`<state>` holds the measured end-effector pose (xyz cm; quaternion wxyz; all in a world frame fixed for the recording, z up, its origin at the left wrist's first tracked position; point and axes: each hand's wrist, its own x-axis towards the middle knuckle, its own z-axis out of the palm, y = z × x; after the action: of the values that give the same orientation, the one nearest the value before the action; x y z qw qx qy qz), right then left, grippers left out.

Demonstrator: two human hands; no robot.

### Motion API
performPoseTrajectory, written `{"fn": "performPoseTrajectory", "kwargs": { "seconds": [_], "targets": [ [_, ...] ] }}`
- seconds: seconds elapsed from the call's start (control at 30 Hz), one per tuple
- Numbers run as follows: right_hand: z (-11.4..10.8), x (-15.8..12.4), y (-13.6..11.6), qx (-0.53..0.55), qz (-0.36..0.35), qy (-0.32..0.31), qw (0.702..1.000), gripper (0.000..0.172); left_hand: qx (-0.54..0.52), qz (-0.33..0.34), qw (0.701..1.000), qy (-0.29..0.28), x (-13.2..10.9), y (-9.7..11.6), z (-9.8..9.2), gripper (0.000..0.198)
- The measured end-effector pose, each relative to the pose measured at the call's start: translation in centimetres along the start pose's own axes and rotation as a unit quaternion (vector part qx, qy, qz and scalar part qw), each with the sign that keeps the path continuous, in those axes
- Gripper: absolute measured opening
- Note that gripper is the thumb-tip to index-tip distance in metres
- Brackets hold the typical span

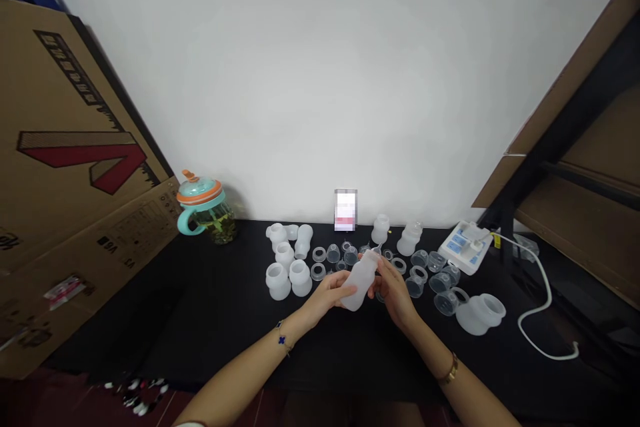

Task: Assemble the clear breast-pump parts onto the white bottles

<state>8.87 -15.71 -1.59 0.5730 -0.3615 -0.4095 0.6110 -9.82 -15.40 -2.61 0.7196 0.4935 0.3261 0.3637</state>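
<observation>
Seemingly, the work is only partway along. At the left, beyond a lidded jug (pixel 200 203), open bottles (pixel 301 278) are set on the counter (pixel 210 320), apparently without tops. In the middle, a held bottle (pixel 360 283) is kept tilted over the counter: its body is gripped by the left hand (pixel 327 295), with the thumb across the front, while its neck is met by the curled fingers of the right hand (pixel 397 291); whether the clear tip (pixel 379 249) there is pinched cannot be told. Farther back, two back bottles (pixel 410 239) are placed near the wall (pixel 300 80), perhaps with tops fitted.

Counted from the left, one jug, about six open bottles, one held bottle, two back bottles, roughly eight clear caps (pixel 446 302) and one wide bottle (pixel 481 315) are seen. The rings (pixel 318 271) are partly hidden, so no exact count is given.
</observation>
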Motion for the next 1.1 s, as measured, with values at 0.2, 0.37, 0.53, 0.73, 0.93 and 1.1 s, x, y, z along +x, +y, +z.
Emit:
{"fn": "performPoseTrajectory", "kwargs": {
  "seconds": [0.2,0.37,0.53,0.73,0.93,1.1],
  "targets": [
    [-0.15,-0.03,-0.05,-0.012,-0.001,-0.005,1.000,0.049,0.007,-0.003,1.000,0.002,-0.16,0.43,0.16,0.052],
    [-0.40,0.04,-0.05,-0.023,0.008,-0.016,1.000,0.050,0.013,-0.009,1.000,0.008,-0.25,0.81,0.36,0.055],
    [-0.47,0.22,-0.23,-0.028,0.008,-0.009,1.000,0.049,0.024,-0.005,1.000,0.011,-0.38,0.84,0.48,0.056],
    [-0.56,0.32,-0.26,-0.033,-0.004,0.004,0.999,0.047,0.031,0.003,0.999,0.014,-0.35,0.71,0.48,0.052],
    [-0.39,0.35,-0.30,-0.038,0.007,0.015,0.999,0.050,0.033,-0.006,0.999,0.015,0.06,0.38,0.12,0.054],
    [-0.55,0.35,-0.08,-0.037,0.005,0.015,0.999,0.053,0.030,0.001,0.999,0.011,-0.09,0.30,0.14,0.049]
  ]
}}
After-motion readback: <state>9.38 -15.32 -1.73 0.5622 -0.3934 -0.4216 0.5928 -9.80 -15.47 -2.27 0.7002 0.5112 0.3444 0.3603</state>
